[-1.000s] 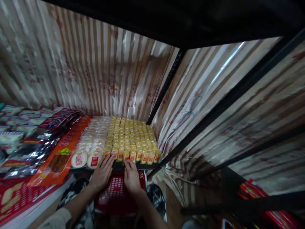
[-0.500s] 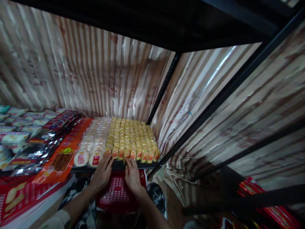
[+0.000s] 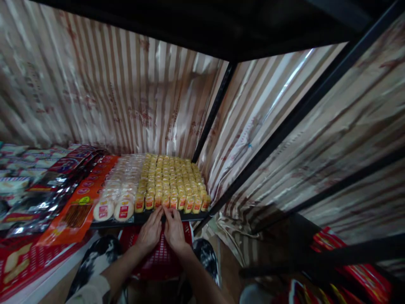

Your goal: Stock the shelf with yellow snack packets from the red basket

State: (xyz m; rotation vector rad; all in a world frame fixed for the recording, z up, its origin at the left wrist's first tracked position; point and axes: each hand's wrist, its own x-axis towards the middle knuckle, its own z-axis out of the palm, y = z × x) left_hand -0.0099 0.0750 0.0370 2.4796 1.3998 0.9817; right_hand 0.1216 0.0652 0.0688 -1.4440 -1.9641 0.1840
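Observation:
Rows of small yellow wrapped snack packs (image 3: pixel 172 175) with red labels stand packed together on a dark shelf (image 3: pixel 139 218). At the front edge of these rows, my left hand (image 3: pixel 151 231) has its fingertips closed against a front yellow snack pack (image 3: pixel 165 202). My right hand (image 3: pixel 174 229) is right beside it, fingers drawn together at the same front packs. The thumbs and fingertips nearly meet; the exact grip is partly hidden. Round white wrapped cakes (image 3: pixel 124 209) with red labels stand just left of the yellow rows.
An orange snack bag (image 3: pixel 77 211), dark shiny packs (image 3: pixel 52 192) and white packs (image 3: pixel 14 184) lie farther left. A red perforated basket (image 3: pixel 158 259) sits below my hands. Black metal posts (image 3: pixel 215 109) frame the corner, backed by striped sheeting. Red packages (image 3: pixel 357 270) lie low at right.
My left hand has moved right along the front row, from its left end to beside my right hand. My right hand stays near the same front packs. The view has shifted slightly.

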